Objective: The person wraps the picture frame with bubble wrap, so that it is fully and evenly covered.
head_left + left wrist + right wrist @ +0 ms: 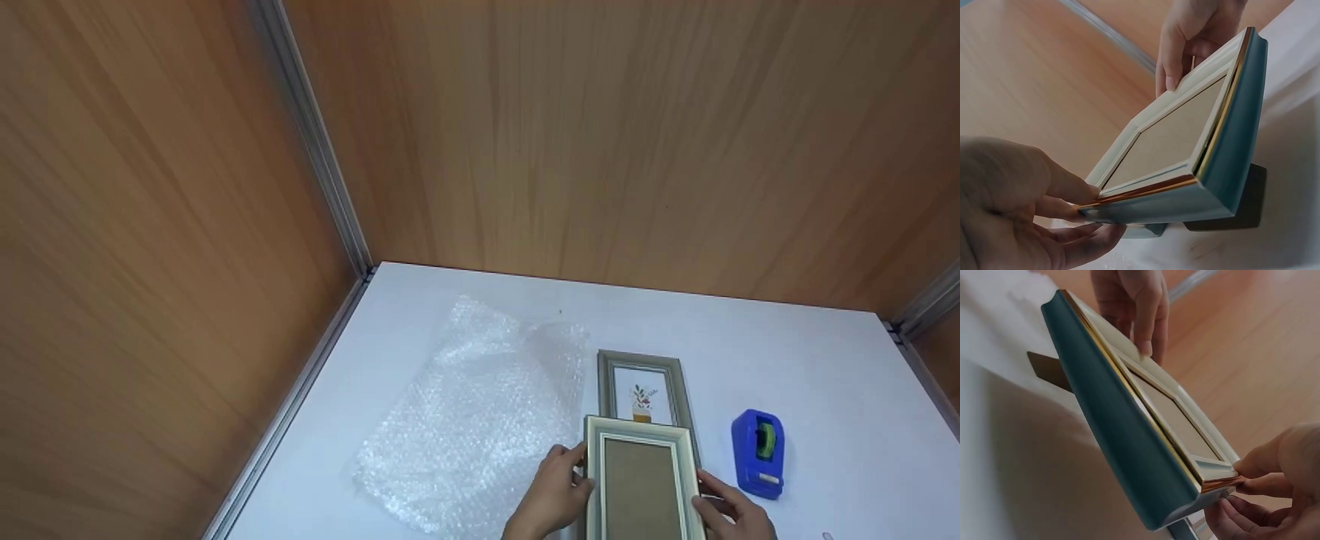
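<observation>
A thick picture frame is held up between both hands, with a cream face, teal sides and a plain brown panel in its opening. My left hand pinches its left edge, thumb on the face and fingers underneath. On the opposite edge, my right hand grips it the same way. A dark flap sticks out behind it in the left wrist view. Beyond it lies a grey-green picture frame with a flower print; the held frame covers its lower part in the head view.
A sheet of bubble wrap lies spread out left of the frames. To the right stands a blue tape dispenser with a green roll. Wooden panels wall in the white table at the back and sides.
</observation>
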### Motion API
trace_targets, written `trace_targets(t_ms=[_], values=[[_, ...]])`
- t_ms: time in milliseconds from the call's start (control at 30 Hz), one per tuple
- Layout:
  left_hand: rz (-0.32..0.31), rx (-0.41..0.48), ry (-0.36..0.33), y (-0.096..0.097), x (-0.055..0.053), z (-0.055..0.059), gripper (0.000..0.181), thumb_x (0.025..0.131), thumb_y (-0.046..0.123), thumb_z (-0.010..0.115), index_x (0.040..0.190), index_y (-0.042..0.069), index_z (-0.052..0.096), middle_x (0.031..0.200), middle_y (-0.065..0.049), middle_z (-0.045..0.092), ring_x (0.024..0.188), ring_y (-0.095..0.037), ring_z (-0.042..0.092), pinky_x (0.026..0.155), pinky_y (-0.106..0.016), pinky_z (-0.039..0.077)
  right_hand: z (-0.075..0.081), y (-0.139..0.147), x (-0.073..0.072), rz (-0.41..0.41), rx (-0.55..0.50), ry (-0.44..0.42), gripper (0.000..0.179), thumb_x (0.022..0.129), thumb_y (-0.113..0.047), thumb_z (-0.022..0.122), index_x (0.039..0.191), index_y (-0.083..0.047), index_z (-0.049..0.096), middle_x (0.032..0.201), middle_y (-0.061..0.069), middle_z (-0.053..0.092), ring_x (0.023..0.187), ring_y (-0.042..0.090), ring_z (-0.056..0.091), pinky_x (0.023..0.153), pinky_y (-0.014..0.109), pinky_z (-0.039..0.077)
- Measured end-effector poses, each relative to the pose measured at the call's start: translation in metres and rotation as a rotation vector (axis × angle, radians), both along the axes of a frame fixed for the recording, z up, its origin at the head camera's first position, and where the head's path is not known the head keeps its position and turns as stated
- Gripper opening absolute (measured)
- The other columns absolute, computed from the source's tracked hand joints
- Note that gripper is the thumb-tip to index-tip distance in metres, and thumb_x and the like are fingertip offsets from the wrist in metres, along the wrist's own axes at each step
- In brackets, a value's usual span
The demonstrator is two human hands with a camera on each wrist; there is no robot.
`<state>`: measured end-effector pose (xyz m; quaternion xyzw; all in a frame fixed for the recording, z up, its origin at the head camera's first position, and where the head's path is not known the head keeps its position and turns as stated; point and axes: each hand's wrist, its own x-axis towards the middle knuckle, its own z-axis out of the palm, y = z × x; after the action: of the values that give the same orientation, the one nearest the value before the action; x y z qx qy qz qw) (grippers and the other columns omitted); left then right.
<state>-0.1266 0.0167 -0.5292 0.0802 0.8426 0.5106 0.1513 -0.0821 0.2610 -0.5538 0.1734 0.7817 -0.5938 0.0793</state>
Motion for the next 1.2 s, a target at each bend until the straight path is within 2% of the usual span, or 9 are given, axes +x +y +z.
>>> trace_targets(t_ms=[100,233,400,533,733,867,1200], values=[[-0.003,0.014,0.016,-0.005,-0.004,0.003,0.052,0.082,0.003,0.062,0.131,0.004,0.049,0.097,-0.002,0.052,0.075,-0.005,0.055,0.057,-0.019,0.051,0.006,-0.005,-0.004,0.027,0.052,0.009,0.064,0.085,-0.030,0.065,0.134,0.004,0.043,0.119,0.022,0.056,0.099,0.029,0.061,0.072,0.041,0.055],[0.006,0.045,0.019,-0.010,-0.009,0.006,0.052,0.082,0.003,0.062,0.132,0.002,0.047,0.097,-0.003,0.052,0.075,-0.007,0.057,0.057,-0.019,0.051,0.013,-0.010,-0.011,0.047,0.118,0.040,0.056,0.088,-0.025,0.061,0.133,0.003,0.044,0.122,0.021,0.056,0.103,0.026,0.060,0.075,0.033,0.054],[0.026,0.046,0.043,-0.017,-0.014,0.010,0.052,0.081,0.003,0.062,0.132,0.002,0.048,0.097,-0.004,0.053,0.074,-0.008,0.058,0.056,-0.020,0.051,0.018,-0.016,-0.018,0.045,0.135,0.045,0.055,0.088,-0.028,0.061,0.131,0.002,0.046,0.122,0.019,0.055,0.105,0.025,0.058,0.078,0.029,0.053],[0.040,0.061,0.059,-0.025,-0.020,0.013,0.051,0.082,0.003,0.062,0.131,0.000,0.048,0.097,-0.006,0.055,0.075,-0.010,0.059,0.056,-0.021,0.051,0.021,-0.023,-0.023,0.055,0.123,0.041,0.058,0.088,-0.035,0.061,0.131,0.001,0.046,0.127,0.020,0.052,0.112,0.029,0.054,0.082,0.031,0.052],[0.053,0.052,0.087,-0.036,-0.026,0.018,0.049,0.082,0.002,0.061,0.130,-0.002,0.049,0.097,-0.008,0.056,0.075,-0.011,0.058,0.057,-0.023,0.050,0.028,-0.036,-0.031,0.059,0.118,0.068,0.053,0.090,-0.032,0.059,0.132,-0.002,0.046,0.131,0.019,0.050,0.118,0.033,0.049,0.088,0.036,0.049],[0.077,0.031,0.103,-0.043,-0.030,0.021,0.048,0.082,0.002,0.061,0.128,-0.003,0.050,0.096,-0.009,0.056,0.076,-0.012,0.058,0.059,-0.025,0.050,0.030,-0.044,-0.036,0.054,0.078,0.094,0.051,0.090,-0.030,0.059,0.132,-0.003,0.047,0.131,0.018,0.050,0.116,0.031,0.051,0.090,0.040,0.048],[0.134,0.055,0.094,-0.062,-0.042,0.024,0.047,0.083,0.001,0.058,0.129,-0.006,0.048,0.097,-0.012,0.054,0.079,-0.014,0.057,0.062,-0.026,0.051,0.031,-0.068,-0.051,0.036,-0.075,0.162,0.044,0.089,-0.019,0.061,0.131,-0.007,0.050,0.128,0.015,0.052,0.108,0.023,0.056,0.080,0.029,0.052]])
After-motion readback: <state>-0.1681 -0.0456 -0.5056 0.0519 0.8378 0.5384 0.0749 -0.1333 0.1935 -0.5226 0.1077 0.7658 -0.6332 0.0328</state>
